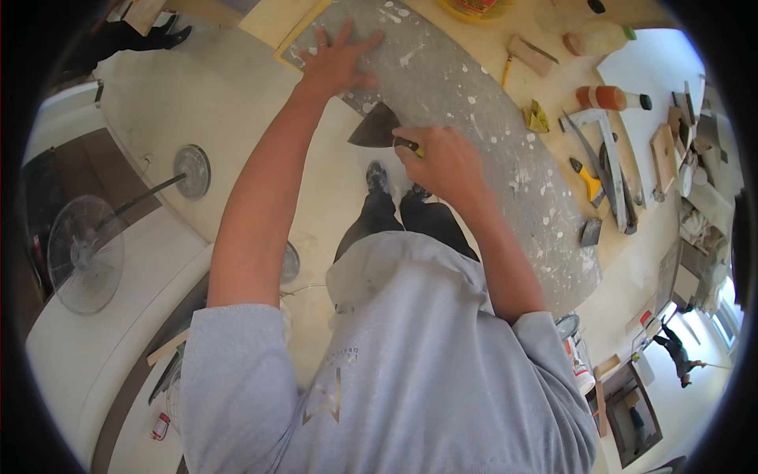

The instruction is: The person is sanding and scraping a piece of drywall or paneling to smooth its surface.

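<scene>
My right hand point(447, 157) is closed around the black and yellow handle of a putty knife point(376, 127), whose broad dark blade points left, by the edge of a grey board point(491, 124) spattered with white specks. With fingers spread, my left hand point(339, 62) is over the board's far left end, beside a yellowish strip along its edge; it holds nothing. Whether its palm touches the board cannot be told. A crumpled yellow piece point(536, 117) lies to the right of the board.
Right of the board are a bottle of orange liquid point(601, 98), a yellow-handled scraper point(587, 181), a metal square point(613, 160) and a wooden block point(532, 54). A pedestal fan point(86, 255) stands left. Other people are at upper left and far right.
</scene>
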The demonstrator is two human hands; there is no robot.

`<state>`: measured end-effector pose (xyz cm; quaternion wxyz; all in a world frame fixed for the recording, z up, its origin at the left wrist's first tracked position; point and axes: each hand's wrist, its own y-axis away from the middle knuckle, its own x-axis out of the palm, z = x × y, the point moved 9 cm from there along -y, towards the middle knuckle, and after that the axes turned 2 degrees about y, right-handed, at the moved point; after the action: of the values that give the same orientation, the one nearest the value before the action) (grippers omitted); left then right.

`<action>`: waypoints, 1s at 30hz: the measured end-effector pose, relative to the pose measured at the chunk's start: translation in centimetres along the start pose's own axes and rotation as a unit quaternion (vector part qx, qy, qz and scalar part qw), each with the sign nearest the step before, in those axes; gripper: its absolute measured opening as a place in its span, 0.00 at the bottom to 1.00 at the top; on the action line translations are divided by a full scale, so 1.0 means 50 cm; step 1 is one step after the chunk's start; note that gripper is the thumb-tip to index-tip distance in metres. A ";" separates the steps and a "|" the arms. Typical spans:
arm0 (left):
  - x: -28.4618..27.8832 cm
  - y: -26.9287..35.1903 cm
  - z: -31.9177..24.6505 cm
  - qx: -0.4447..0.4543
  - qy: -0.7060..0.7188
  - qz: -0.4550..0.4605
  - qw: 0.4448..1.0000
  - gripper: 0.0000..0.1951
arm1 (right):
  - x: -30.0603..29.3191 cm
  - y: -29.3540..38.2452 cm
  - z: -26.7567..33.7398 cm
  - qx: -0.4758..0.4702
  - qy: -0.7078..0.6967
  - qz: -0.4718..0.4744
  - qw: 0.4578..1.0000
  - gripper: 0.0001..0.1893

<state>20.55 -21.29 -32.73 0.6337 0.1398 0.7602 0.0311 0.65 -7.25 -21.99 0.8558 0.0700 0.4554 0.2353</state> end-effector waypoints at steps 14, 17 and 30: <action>-0.006 0.014 0.005 0.006 0.009 -0.017 1.000 0.53 | -0.032 0.041 0.003 0.020 0.031 0.018 0.999 0.19; -0.017 -0.003 -0.009 0.007 -0.009 -0.014 1.000 0.54 | -0.010 0.006 -0.030 0.025 0.018 0.004 1.000 0.18; -0.047 0.035 -0.039 0.011 -0.002 0.081 0.997 0.57 | -0.119 0.245 -0.136 0.113 -0.017 -0.060 0.992 0.18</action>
<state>19.33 -19.96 -29.70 0.6292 0.2080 0.7453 0.0730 -11.82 0.09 -17.37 0.8625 0.1430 0.4677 0.1297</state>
